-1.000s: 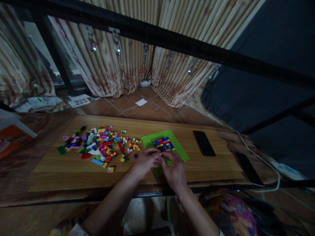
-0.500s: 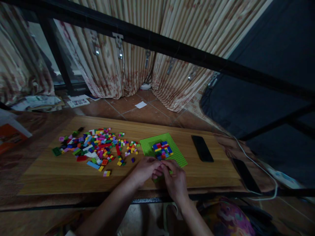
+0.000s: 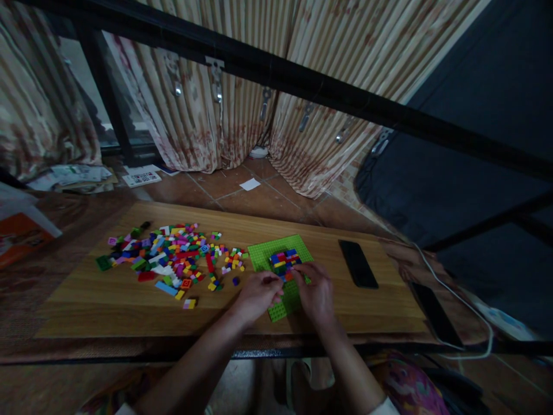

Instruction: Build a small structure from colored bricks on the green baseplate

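A green studded baseplate lies on the wooden board, carrying a low block of toy bricks in blue, red, yellow and other colours. My right hand is over the plate's right part, its thumb and fingertips pinched together at the near right edge of the built block. Whatever it pinches is too small to make out. At the plate's near left edge is my left hand, its fingers curled together; anything inside them is hidden. A single dark purple brick lies to the left of this hand.
Many loose bricks are spread over the left of the wooden board. A black phone lies right of the plate. Another dark phone with a white cable is farther right. A black bar crosses above.
My hands, together at the fingertips before, are now apart. The right has moved up and right to the built block, the left slightly left. More of the plate's near corner shows.
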{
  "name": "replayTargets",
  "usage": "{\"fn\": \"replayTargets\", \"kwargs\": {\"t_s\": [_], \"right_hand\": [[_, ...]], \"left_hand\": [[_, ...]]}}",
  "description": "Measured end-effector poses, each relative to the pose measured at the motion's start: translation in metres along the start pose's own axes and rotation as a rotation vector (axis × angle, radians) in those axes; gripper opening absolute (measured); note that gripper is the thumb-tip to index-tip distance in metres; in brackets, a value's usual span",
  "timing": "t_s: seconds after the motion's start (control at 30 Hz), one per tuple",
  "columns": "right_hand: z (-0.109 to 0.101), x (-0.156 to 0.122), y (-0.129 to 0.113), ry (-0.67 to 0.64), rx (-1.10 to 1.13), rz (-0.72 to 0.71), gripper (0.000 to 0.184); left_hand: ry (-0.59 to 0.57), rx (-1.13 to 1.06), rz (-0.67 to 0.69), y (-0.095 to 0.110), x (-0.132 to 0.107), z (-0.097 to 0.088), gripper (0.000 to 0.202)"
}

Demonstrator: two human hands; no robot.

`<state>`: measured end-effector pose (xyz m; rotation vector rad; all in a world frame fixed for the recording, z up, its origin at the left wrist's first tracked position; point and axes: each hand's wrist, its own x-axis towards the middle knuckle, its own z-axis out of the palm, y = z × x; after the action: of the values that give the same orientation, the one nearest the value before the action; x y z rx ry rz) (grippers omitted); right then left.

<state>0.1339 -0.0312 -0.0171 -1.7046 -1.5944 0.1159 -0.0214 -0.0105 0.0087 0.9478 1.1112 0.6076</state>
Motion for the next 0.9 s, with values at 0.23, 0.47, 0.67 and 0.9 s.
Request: {"fn": "replayTargets", "kwargs": {"t_s": [0.23,0.47,0.67,0.9], "right_hand": [[0.0085,0.0101,0.0090,-0.002,-0.127,-0.044,0.013],[0.0091,0.0115,0.0092,0.013,-0.052,0.005,0.011],[0.0078,0.0064,0.0119,0.026,-0.038,0.002,0.011],[0.0097,0.0062,0.0112,0.037,-0.043,0.014,0.014]], "left_hand": [[-0.018,0.041,0.016,-0.0001,0.0012,-0.0010,0.011],[-0.016,0.064,0.023,-0.0009,0.0014,-0.0024,0.012],[-0.020,0.062,0.048,-0.0011,0.0020,-0.0026,0.013],[-0.010,0.078,0.038,-0.0017,0.0013,-0.0024,0.013]]}}
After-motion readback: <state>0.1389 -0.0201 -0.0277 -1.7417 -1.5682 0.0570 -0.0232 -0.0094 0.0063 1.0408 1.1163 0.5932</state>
